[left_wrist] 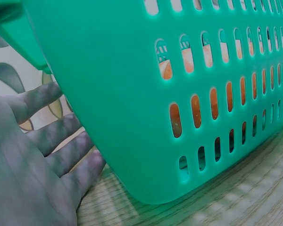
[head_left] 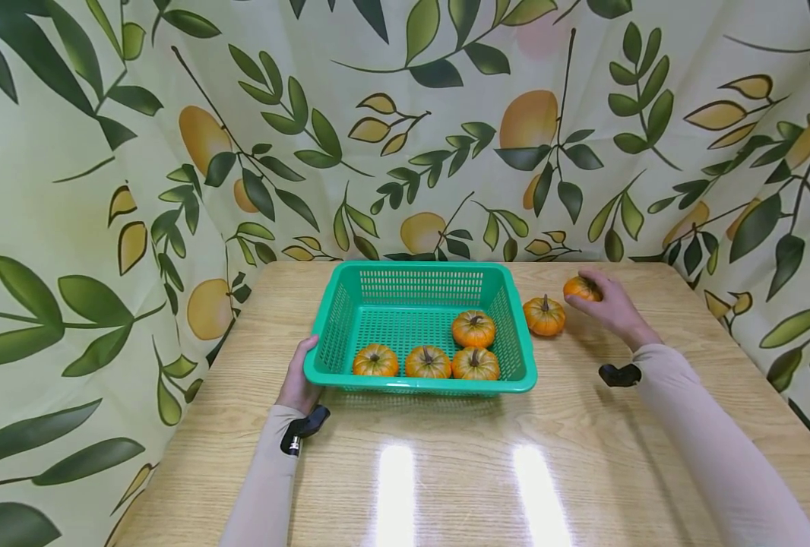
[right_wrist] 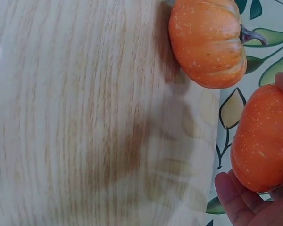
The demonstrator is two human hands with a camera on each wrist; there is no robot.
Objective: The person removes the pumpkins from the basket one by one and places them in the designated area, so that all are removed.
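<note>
Several small orange pumpkins sit in a green plastic basket, mostly along its near side. At the basket's left end, my left hand touches the outside wall. The left wrist view shows its fingers nearly straight, reaching behind the wall's edge; the thumb is hard to make out. My right hand grips a pumpkin to the right of the basket, with thumb and fingers on either side. Another pumpkin stands on the table between that hand and the basket, stem up.
A pale wooden table carries the basket, with two bright light reflections near its front. Leaf-patterned fabric hangs at the back and both sides. Each wrist wears a black device.
</note>
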